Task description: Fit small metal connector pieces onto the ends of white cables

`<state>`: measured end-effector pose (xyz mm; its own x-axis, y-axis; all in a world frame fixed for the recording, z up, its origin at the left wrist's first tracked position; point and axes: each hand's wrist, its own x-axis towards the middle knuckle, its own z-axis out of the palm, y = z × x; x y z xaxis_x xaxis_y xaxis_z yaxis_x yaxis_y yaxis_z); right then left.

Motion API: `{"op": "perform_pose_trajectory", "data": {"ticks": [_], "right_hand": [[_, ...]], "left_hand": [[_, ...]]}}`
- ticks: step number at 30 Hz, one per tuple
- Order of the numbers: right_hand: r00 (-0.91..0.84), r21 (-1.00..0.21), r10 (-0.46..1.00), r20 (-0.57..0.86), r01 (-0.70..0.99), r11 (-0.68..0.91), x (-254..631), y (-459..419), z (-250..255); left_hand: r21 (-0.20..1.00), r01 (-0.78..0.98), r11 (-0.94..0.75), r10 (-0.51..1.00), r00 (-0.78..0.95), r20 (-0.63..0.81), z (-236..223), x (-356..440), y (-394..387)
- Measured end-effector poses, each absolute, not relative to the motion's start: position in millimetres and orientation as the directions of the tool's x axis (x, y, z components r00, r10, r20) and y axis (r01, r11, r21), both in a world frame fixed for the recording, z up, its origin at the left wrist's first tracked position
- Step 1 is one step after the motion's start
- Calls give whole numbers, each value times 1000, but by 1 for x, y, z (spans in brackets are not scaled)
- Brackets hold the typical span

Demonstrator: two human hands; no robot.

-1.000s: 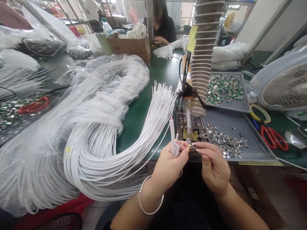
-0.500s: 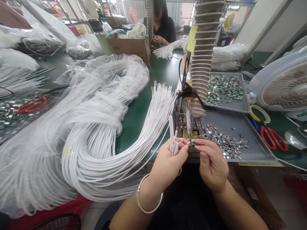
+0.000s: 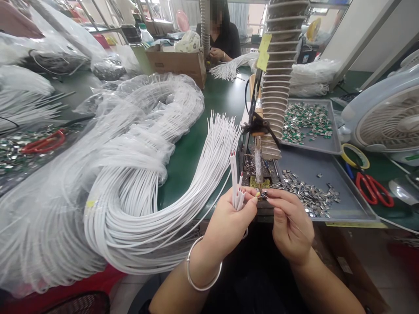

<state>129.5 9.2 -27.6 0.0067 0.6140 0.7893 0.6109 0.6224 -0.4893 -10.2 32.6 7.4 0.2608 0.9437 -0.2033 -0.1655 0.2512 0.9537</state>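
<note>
My left hand (image 3: 234, 220) is closed around several white cables (image 3: 234, 179), whose short cut ends with reddish cores stand up above the fist. Its thumb and forefinger pinch at a small connector, mostly hidden, under the tip of a soldering iron (image 3: 258, 163). The iron is clamped upright, tip down. My right hand (image 3: 291, 222) is closed in a pinch on a thin solder wire (image 3: 266, 199), its end at the iron's tip. The fingertips of both hands almost meet there.
A large bundle of white cables (image 3: 157, 226), partly in plastic, covers the left. To the right lie a tray (image 3: 353, 205) of metal connectors, another tray (image 3: 335, 131) of green-and-silver pieces, red-handled pliers (image 3: 373, 187) and a fan (image 3: 389, 117). A ducting hose (image 3: 278, 78) hangs ahead. Across the table sits a person (image 3: 229, 39).
Both hands stay at the soldering iron's tip with only slight shifts. The right hand has edged a little to the right. The view has moved very slightly.
</note>
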Motion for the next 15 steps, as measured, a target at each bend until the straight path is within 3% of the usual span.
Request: {"op": "perform_pose_trajectory", "data": {"ticks": [15], "right_hand": [[-21, -447, 589, 808, 631, 634, 129, 8, -26]], "left_hand": [[958, -168, 233, 947, 264, -184, 11, -12, 31]]}}
